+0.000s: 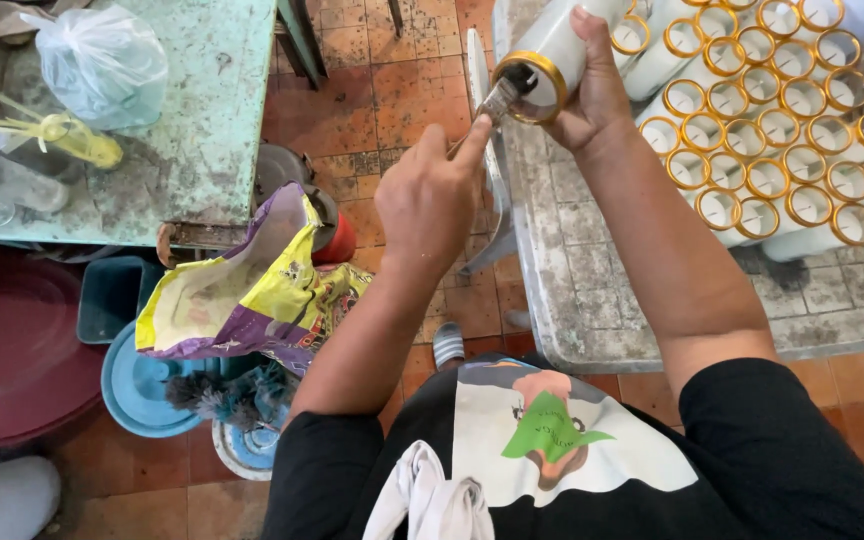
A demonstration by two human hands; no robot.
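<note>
The right hand (592, 95) is gripping a white candle jar (552, 50) with a gold rim, holding it above the near edge of the tabletop (592, 270), its long axis tilted so the mouth is facing down toward the left hand (430, 195). That hand, just below the mouth, is pinching a thin metal tool (497, 100) whose tip is reaching into the jar.

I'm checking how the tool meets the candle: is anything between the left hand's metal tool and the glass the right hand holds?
Nothing visible does. The left hand holds a thin metal tool whose tip already reaches into the open, gold-rimmed mouth of the white glass candle that the right hand holds tilted above the table edge.
</note>
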